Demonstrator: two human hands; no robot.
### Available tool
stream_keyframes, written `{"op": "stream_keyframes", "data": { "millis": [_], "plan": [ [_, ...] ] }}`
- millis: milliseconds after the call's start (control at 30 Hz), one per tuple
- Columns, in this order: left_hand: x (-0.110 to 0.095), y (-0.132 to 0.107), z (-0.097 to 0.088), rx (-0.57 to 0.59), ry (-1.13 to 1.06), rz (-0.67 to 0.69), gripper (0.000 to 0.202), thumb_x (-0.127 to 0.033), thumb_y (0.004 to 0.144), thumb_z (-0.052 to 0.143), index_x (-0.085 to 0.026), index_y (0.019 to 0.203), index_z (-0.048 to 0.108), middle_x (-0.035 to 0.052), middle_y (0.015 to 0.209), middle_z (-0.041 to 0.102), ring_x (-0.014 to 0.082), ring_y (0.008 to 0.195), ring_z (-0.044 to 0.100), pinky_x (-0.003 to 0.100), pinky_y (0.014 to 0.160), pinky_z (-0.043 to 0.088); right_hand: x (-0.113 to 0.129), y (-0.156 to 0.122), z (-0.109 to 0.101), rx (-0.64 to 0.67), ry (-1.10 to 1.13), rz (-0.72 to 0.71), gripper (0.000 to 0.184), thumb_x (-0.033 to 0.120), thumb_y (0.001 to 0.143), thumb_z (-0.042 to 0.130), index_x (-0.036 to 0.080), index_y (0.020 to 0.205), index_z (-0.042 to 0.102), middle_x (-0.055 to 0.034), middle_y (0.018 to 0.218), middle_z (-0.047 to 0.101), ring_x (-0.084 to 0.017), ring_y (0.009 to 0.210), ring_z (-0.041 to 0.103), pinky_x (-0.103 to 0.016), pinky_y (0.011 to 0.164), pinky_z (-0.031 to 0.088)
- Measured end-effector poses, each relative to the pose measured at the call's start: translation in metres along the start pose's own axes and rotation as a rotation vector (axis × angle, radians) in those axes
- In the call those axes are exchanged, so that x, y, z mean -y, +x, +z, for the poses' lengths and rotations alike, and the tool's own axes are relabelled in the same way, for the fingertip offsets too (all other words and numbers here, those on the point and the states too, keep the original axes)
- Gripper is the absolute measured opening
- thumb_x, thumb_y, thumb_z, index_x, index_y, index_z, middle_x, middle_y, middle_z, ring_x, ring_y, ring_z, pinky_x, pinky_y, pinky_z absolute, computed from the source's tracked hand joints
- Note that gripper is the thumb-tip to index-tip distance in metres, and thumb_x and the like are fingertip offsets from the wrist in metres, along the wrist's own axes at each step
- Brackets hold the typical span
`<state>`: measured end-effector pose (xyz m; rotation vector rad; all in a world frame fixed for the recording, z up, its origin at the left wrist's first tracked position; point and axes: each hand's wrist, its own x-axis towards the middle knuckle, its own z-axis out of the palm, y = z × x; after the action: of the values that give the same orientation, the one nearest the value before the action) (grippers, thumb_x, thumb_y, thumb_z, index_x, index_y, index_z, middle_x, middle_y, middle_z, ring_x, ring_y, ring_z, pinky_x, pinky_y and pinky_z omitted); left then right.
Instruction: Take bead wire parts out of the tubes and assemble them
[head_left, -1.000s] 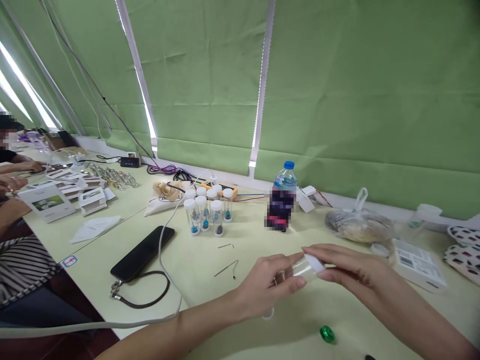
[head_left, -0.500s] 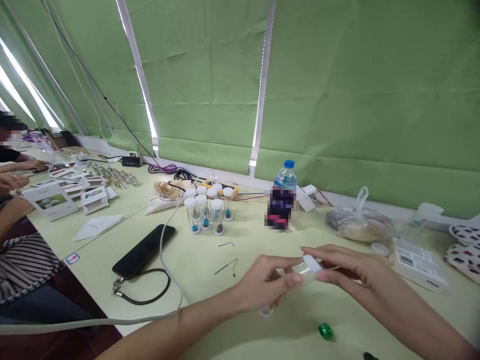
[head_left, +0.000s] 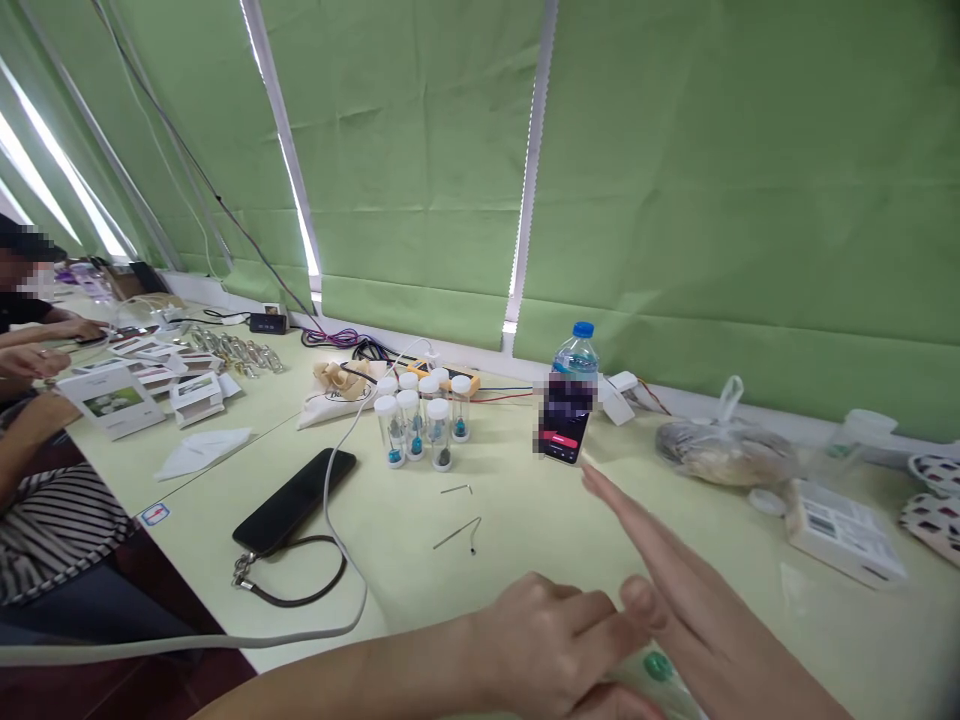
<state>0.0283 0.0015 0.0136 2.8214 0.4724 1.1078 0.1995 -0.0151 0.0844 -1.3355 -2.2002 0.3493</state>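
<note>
Vial (head_left: 637, 672): clear, lay low at bottom edge of view, gripped by left hand (head_left: 551, 640), fingers curled shut round it. Green bead (head_left: 658, 665) sat at vial mouth, under right hand (head_left: 675, 610). Right hand flat, fingers extended and apart, thumb pressed near bead; it gripped nothing. Capped vials (head_left: 416, 415) stood clustered mid-table (head_left: 525, 520), well apart; bent wire (head_left: 457, 533) lay between. Judgement: keep vial steady and level, guide bead with thumb, avoid knocking it off table.
</note>
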Motion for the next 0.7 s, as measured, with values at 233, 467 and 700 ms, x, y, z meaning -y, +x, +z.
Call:
{"op": "stream_keyframes", "data": {
  "millis": [233,467,700],
  "plan": [
    [0.023,0.005,-0.012,-0.126,-0.206,-0.309,0.044,-0.045,0.089,0.051,-0.017,0.123,0.051,0.0078,0.094,0.066,0.0149,0.071,0.062,0.025,0.067,0.049,0.001,0.008,-0.008,0.098,-0.013,0.191,0.044,0.051,0.089,0.043,0.029,0.127,0.05,-0.0071,0.121,0.065,-0.025,0.092,0.068,-0.033,0.067,0.058],
    [0.037,0.012,-0.021,-0.097,-0.293,-0.534,0.045,-0.047,0.078,0.066,-0.019,0.11,0.056,0.0061,0.1,0.066,0.0193,0.091,0.058,0.029,0.081,0.045,-0.004,0.013,-0.009,-0.062,0.069,0.213,0.041,0.048,0.085,0.052,0.026,0.119,0.053,-0.0026,0.085,0.073,-0.022,0.077,0.069,-0.03,0.062,0.057],
    [0.069,0.007,-0.073,-0.412,0.07,-0.712,0.053,-0.028,0.086,0.053,-0.022,0.135,0.033,0.0014,0.091,0.062,0.0129,0.067,0.051,0.025,0.069,0.041,-0.016,0.008,-0.038,-0.181,-0.083,0.233,0.045,0.059,0.081,0.051,0.031,0.115,0.059,-0.0063,0.088,0.072,-0.026,0.078,0.07,-0.024,0.039,0.051]
  ]
}}
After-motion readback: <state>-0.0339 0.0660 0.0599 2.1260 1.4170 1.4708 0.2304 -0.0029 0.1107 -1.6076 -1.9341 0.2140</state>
